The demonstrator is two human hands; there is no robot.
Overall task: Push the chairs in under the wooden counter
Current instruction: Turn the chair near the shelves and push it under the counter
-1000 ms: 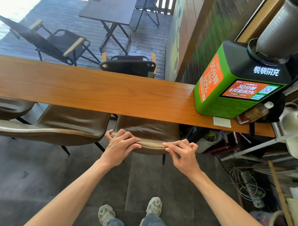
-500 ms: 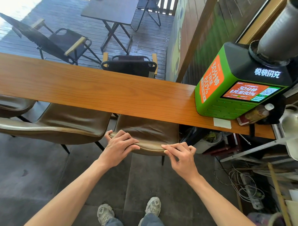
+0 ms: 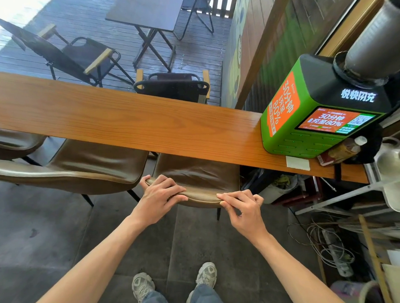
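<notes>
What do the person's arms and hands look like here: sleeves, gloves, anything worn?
Both forearms are bare up to the frame's edge, with no sleeves visible. The left hand and right hand wear no gloves, and no rings, watch or wristband show. Lower down, blue jeans and pale grey trainers are visible.

The desk [image 3: 130, 122] is warm orange-brown with fine straight grain; the chairs [image 3: 195, 176] are olive-brown leather with a dull sheen; the charging station [image 3: 307, 125] is bright green with orange panels, white lettering and a black top; the floor [image 3: 50, 236] is dark grey; the sneakers [image 3: 142, 287] are pale grey.
</notes>
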